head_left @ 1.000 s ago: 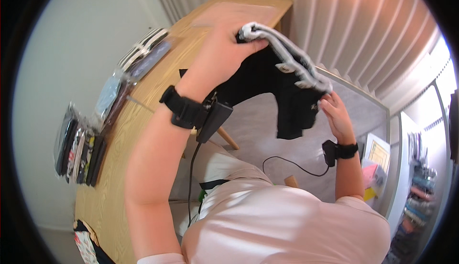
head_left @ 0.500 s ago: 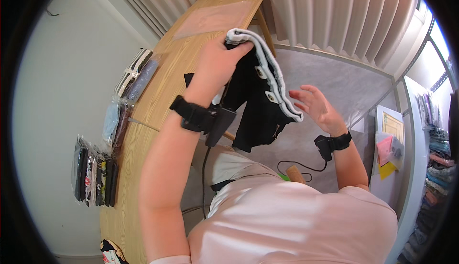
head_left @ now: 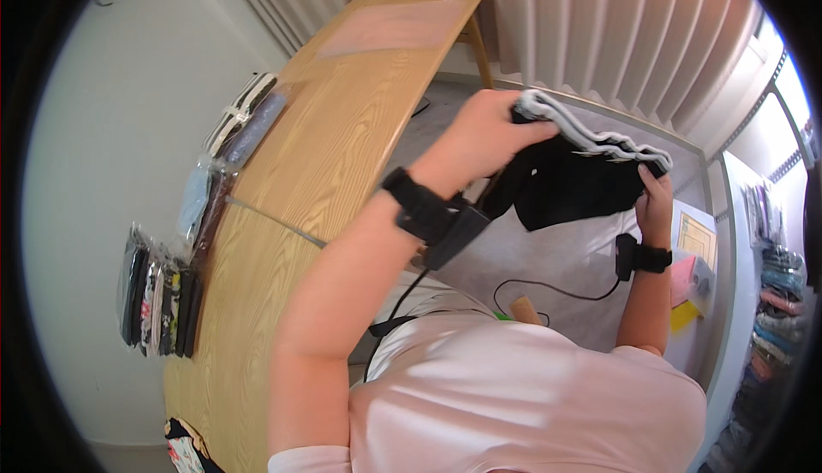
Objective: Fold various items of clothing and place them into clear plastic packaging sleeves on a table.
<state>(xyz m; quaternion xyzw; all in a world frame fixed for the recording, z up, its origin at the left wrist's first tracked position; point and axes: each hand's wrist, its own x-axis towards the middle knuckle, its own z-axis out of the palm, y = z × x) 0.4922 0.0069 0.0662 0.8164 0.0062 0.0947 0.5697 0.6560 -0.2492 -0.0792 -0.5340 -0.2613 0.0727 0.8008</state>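
Note:
Held up in front of me over the floor is a pair of black shorts [head_left: 582, 182] with a thick white edge along its waist. My left hand [head_left: 501, 130] grips the waist at its left end, thumb on the near side. At the opposite end, my right hand [head_left: 655, 195] pinches the same edge between thumb and fingers. Between the hands the waist is stretched out and the black cloth hangs below it. Each wrist wears a black strap with a small box, and a cable runs from it.
A long wooden table [head_left: 342, 122] stands to my left, with a clear plastic sheet [head_left: 394, 26] at its far end. Packed clothes [head_left: 163, 302] in clear bags line its wall side. Shelves [head_left: 775, 302] of folded clothes rise at the right; a pale curtain [head_left: 616, 36] hangs behind.
The shorts have moved right, away from the table, and now stretch between both hands. My right hand, open and apart from them before, has taken hold of the right end.

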